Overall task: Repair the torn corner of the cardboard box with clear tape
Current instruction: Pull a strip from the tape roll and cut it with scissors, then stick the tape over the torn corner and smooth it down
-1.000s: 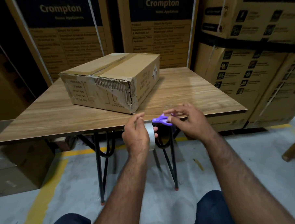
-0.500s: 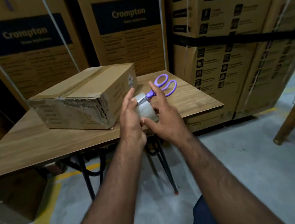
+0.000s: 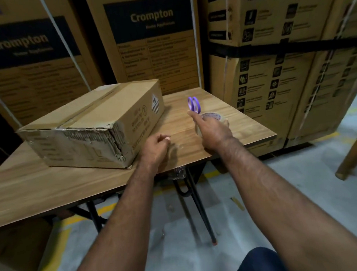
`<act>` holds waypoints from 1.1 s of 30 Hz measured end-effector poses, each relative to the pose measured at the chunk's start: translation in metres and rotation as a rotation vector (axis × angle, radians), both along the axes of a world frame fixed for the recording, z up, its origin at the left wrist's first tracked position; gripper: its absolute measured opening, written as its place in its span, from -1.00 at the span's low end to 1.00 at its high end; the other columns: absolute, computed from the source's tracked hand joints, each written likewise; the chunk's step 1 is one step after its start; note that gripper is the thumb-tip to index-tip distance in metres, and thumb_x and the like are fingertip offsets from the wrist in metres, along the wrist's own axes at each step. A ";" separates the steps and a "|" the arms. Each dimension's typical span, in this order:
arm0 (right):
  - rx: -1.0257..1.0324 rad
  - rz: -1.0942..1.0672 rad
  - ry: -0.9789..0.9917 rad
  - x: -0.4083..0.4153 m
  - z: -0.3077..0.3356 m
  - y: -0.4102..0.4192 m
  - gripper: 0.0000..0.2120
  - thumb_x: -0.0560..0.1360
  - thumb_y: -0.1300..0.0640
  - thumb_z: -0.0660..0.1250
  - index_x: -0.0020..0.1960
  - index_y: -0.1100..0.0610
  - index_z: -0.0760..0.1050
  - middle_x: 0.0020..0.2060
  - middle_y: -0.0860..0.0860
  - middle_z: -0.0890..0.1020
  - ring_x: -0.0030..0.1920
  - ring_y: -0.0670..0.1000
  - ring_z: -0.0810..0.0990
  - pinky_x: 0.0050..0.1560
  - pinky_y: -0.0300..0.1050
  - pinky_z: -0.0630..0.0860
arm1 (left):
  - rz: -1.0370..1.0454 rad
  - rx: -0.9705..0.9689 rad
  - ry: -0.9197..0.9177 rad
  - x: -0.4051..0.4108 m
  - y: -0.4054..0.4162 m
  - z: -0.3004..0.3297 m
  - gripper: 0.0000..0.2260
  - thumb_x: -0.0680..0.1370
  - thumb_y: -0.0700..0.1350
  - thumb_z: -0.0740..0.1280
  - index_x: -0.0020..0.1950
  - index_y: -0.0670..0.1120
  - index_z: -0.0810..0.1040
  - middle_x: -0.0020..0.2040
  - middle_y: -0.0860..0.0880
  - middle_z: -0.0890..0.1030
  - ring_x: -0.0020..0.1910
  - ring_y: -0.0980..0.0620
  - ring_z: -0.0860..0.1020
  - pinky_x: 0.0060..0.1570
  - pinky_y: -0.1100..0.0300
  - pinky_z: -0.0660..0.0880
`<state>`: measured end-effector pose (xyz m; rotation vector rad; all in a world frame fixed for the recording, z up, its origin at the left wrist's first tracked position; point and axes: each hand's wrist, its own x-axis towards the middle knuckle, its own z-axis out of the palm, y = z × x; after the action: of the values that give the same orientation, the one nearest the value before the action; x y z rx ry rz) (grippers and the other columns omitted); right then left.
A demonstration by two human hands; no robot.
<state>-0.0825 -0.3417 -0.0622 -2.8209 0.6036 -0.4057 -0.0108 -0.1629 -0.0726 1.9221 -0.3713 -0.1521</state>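
Observation:
A brown cardboard box (image 3: 91, 120) lies on the wooden table (image 3: 244, 124), and its torn, ragged corner (image 3: 120, 144) faces me. Just right of that corner, my left hand (image 3: 156, 148) is closed and pinches the end of a clear tape strip (image 3: 175, 156); part of the strip hangs over the table's front edge. Farther right, my right hand (image 3: 212, 131) holds the clear tape roll (image 3: 212, 117) down on the table. The same hand grips purple-handled scissors (image 3: 193, 104), handles pointing up. The scissor blades are hidden by the hand.
Tall stacked printed cartons (image 3: 153, 44) stand directly behind and to the right of the table. A wooden leg (image 3: 352, 150) leans at the right edge. A carton (image 3: 17, 253) sits on the floor under the table's left side, near black metal table legs (image 3: 199, 208).
My hands rose from below the table's front edge onto the tabletop and separated: the right carried the roll and scissors rightward, the left stayed near the torn corner with tape drawn out.

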 end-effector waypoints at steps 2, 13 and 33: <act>-0.038 0.010 -0.016 0.005 -0.005 0.002 -0.05 0.48 0.26 0.35 0.61 -0.29 -0.11 0.30 -0.03 0.53 0.34 0.11 0.47 0.42 0.55 0.20 | -0.117 0.110 -0.058 0.005 -0.002 -0.006 -0.86 0.58 -0.16 0.37 0.08 -0.06 0.70 0.05 -0.05 0.70 0.01 -0.04 0.62 0.03 0.20 0.52; -0.233 -0.089 -0.407 -0.004 -0.033 0.010 -0.38 0.32 0.24 0.36 0.34 -0.14 0.49 0.39 0.03 0.45 0.44 0.12 0.37 0.26 0.31 0.36 | -0.286 0.379 -0.372 0.016 -0.015 -0.009 -0.88 0.35 0.05 0.34 -0.18 0.18 0.64 0.05 0.00 0.61 0.16 -0.06 0.55 0.29 -0.06 0.46; 0.312 0.112 -0.570 -0.027 -0.042 0.052 -0.64 0.34 0.12 0.40 0.13 0.06 0.65 0.05 0.01 0.63 0.10 0.04 0.58 0.18 0.02 0.56 | -0.200 0.318 -0.706 -0.008 0.013 -0.005 -0.84 0.49 -0.23 0.42 -0.12 0.05 0.60 -0.18 0.19 0.55 -0.03 0.02 0.50 0.07 0.00 0.44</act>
<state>-0.1090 -0.2900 -0.1045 -2.2737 0.3444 -0.9523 -0.0187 -0.1498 -0.0779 2.2082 -1.0617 0.3726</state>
